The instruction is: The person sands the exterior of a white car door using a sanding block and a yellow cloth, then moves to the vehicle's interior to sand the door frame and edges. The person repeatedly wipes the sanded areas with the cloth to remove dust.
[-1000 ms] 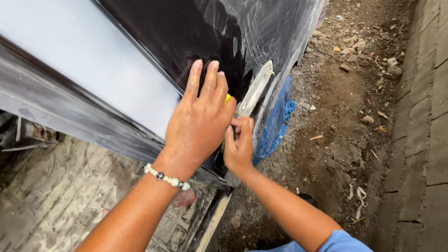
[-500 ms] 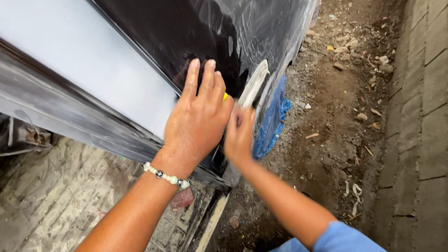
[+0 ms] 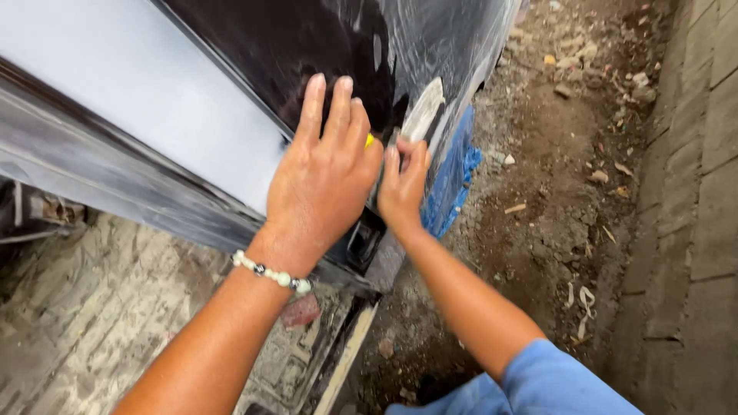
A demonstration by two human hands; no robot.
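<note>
A glossy black panel [image 3: 254, 54] is seen from above, wrapped in clear plastic film [image 3: 453, 46]. The left hand [image 3: 323, 180] is laid flat on the panel near its lower edge, fingers extended and pressed together. A small yellow object [image 3: 370, 141] is visible only as a sliver at the index-finger side of this hand; whether it is gripped cannot be determined, since the palm is hidden. A beaded bracelet [image 3: 273, 273] is worn on the left wrist.

The right hand [image 3: 403, 184] is positioned just beside the left, at the corner of the panel, with fingers pointing up and partly curled against the film-covered edge. What it has hold of, if anything, cannot be made out. A blue sleeve [image 3: 538, 380] is cut off by the lower frame edge.

A blue sheet [image 3: 453, 173] hangs behind the right hand. Beneath the panel, bare dirt ground [image 3: 561, 215] scattered with debris is shown, bordered by paving stones [image 3: 703, 230]. The panel's upper part is cut off by the frame.
</note>
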